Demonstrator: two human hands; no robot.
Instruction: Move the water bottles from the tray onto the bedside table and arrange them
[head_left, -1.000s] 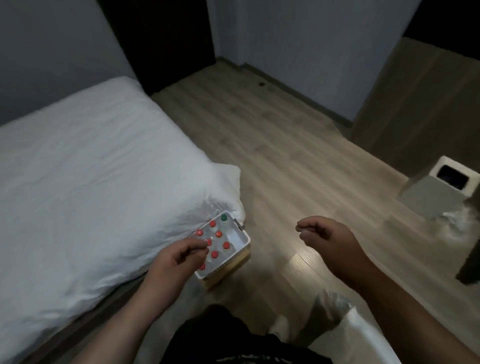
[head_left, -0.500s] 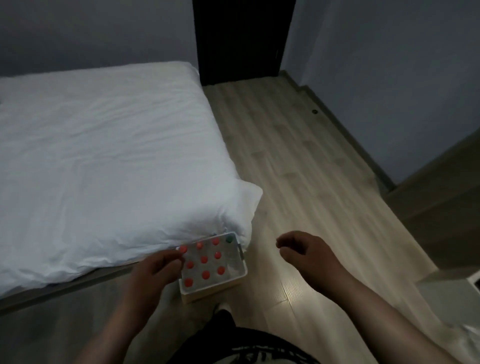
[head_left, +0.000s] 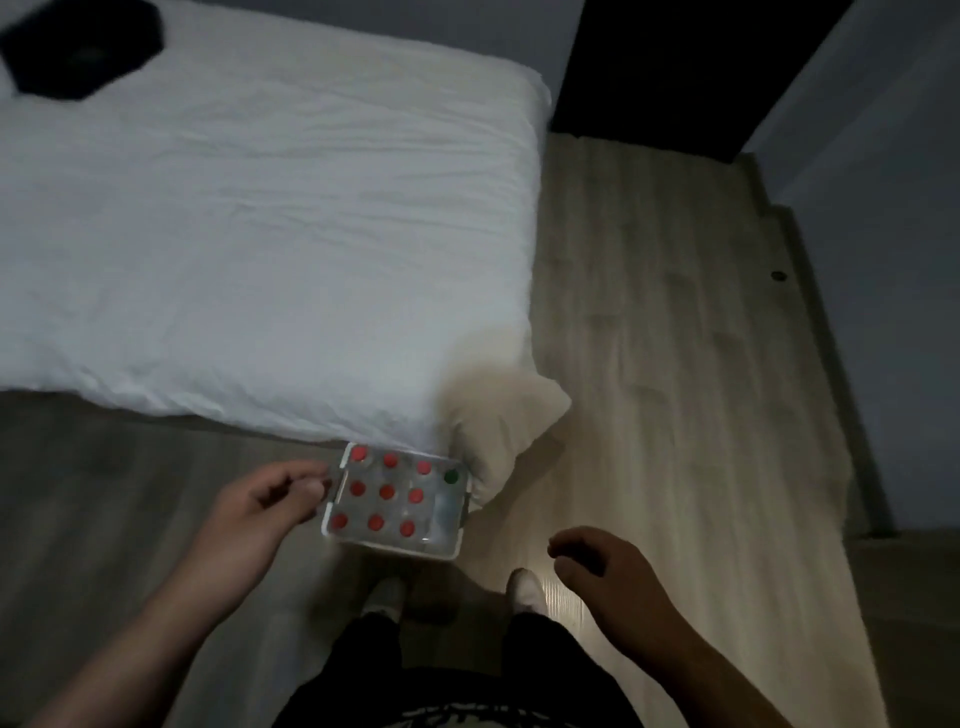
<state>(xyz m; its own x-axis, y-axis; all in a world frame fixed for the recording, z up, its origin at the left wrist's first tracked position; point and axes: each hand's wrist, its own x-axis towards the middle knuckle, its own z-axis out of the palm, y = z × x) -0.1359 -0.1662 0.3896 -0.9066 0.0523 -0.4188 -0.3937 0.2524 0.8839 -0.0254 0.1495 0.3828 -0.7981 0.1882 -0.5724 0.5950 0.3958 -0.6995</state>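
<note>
The tray (head_left: 396, 546) sits just beside the near corner of the bed (head_left: 260, 234), and the water bottles (head_left: 387, 491) stand upright in it in rows: nine with red caps and one with a green cap (head_left: 451, 476) at the far right corner. The left hand (head_left: 265, 506) has its fingers curled, with the tips at the tray's left rim; whether they pinch it cannot be told. The right hand (head_left: 610, 569) hangs over the wooden floor (head_left: 675, 364), well apart from the tray, with loosely bent fingers and nothing in it.
</note>
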